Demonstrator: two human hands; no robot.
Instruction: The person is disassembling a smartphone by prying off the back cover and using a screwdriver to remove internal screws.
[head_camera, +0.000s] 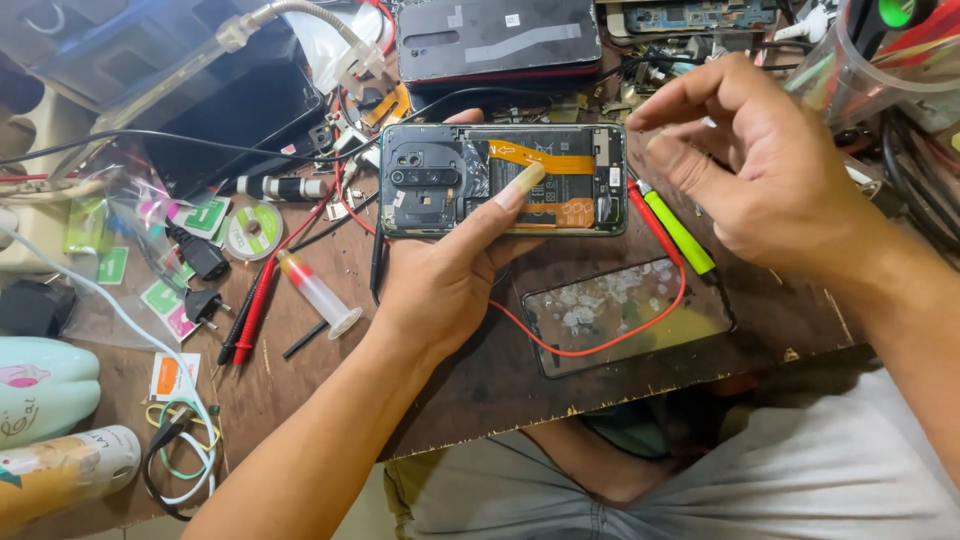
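Here, left hand (440, 280) cradling opened phone (503, 180), right hand (770, 170) pinched just beside it.

The desk (470, 385) is brown wood, old and scratched, with chipped spots along its front edge. It is very messy. Black and red wires (250, 300) lie across it, and a white cable (120, 310) runs down the left side. A clear plastic cup (880, 60) stands at the far right corner. A bendy grey lamp arm (300, 15) reaches in from the top. The light is bright and even.
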